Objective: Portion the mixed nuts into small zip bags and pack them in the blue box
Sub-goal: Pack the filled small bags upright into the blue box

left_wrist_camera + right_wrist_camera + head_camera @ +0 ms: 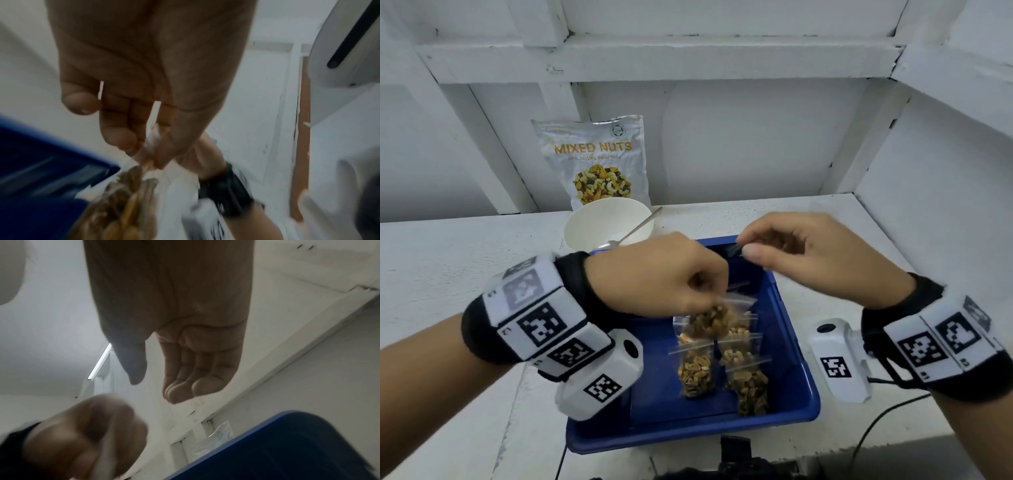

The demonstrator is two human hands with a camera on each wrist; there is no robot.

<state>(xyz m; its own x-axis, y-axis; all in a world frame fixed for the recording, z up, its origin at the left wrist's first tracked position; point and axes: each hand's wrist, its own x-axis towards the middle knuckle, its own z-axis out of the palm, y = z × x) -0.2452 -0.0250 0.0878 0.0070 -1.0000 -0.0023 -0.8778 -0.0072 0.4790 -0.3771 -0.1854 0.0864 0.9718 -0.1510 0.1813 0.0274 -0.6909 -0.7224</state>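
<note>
I see my left hand (671,274) over the blue box (801,377), fingers and thumb pinching the top of a small zip bag (714,320) filled w/ nuts; the bag hangs below the fingers, above the bags already inside. Left wrist view confirms it: fingertips (121,138) clamped on the clear plastic, nuts dangling underneath, pic is blurred tho.

My right hand (815,253) hovers just right of the left one, over the box's far side, fingers loosely curled. Right wrist view shows the palm bare, thumb apart from the fingers, holding nothing.

Inside the box approx four filled bags (697,371) lie side by side & overlapping, towards the middle and right part of the floor.

Behind the box on the counter (448,260): a white bowl (589,222) w/ a spoon (635,228) leaning in it, handle over the right rim. The mixed nuts pouch (594,157) stands upright behind the bowl, against the white wall.
</note>
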